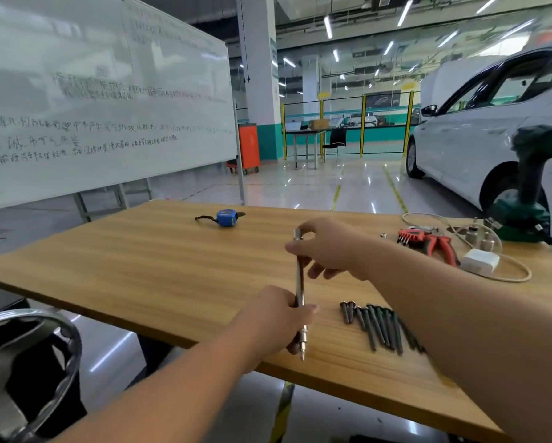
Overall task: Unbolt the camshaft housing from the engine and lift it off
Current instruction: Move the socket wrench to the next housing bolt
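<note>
Your left hand [277, 318] grips the lower part of a metal rod [299, 282] held upright over the wooden surface [140, 266]; your right hand [325, 247] pinches its top. Bolts [375, 324] lie in a row just right. No engine housing is in view.

We see two forearms entering from the lower edge, both bare up to the frame border: no sleeves, gloves, watch or bands in view. Left hand [276, 318] and right hand [327, 247] are ungloved, fingers [301, 247] without rings. Nails short, unpainted where visible. We note no markings on either arm behind the fingers.
</note>
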Demonstrator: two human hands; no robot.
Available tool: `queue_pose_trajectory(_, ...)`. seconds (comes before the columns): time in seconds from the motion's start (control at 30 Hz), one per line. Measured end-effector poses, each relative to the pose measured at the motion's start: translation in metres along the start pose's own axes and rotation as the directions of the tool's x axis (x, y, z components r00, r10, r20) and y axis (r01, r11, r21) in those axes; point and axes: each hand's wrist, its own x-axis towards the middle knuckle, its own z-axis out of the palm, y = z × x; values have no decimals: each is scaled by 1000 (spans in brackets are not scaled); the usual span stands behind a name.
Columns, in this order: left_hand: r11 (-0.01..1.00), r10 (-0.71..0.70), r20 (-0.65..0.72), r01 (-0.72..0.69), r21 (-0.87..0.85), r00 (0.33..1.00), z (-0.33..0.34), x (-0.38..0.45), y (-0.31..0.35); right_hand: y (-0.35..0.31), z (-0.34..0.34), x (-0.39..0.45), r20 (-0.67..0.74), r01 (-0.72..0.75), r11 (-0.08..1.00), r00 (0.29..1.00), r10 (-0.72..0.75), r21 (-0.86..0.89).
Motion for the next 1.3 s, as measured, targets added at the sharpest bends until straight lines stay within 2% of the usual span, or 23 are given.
queue_pose_trajectory(0.1, 998, -14, 13, 14, 64, 1000, 12, 1, 10, 1, 6, 5, -56, -1, 999, 998, -1, -38)
queue_pose_trajectory(0.2, 984, -18, 12, 16, 177, 1000, 17, 1, 14, 12, 7, 7, -6, -85, 976, 996, 86, -198)
queue_pose_trajectory(0.3, 949, 15, -2, -13, 315, 1000, 25, 4, 16, 25, 8, 12, 35, -136, 883, 985, 169, -450)
queue_pose_trajectory(0.4, 878, 92, -2, -80, 473, 996, 35, 8, 19, 39, 10, 19, 57, -149, 789, 972, 227, -596)
queue_pose_trajectory(0.5, 859, 130, 22, -123, 496, 991, 42, 13, 19, 51, 10, 25, 21, -161, 776, 976, 219, -610)
queue_pose_trajectory(0.6, 884, 136, 34, -136, 448, 990, 43, 14, 18, 56, 6, 30, 3, -160, 747, 977, 212, -645)
queue_pose_trajectory(0.67, 909, 131, 31, -132, 395, 991, 42, 12, 17, 56, 1, 31, -7, -152, 745, 981, 194, -650)
queue_pose_trajectory(0.77, 941, 99, 10, -97, 323, 995, 36, 10, 18, 48, -7, 31, -73, -118, 756, 993, 93, -644)
queue_pose_trajectory(0.9, 939, 94, -28, -79, 335, 995, 19, 7, 16, 23, -1, 30, -116, -32, 813, 992, -45, -582)
queue_pose_trajectory(1.07, 852, 101, -103, -33, 523, 989, -34, -9, 2, -39, 36, 21, -66, 163, 867, 974, -218, -471)
queue_pose_trajectory(1.2, 783, 58, -269, 124, 609, 961, -103, -44, -25, -117, 79, 6, -37, 377, 880, 914, -404, -288)
queue_pose_trajectory(1.3, 738, 35, -388, 238, 631, 921, -156, -87, -44, -169, 110, -1, 10, 462, 870, 884, -467, -175)
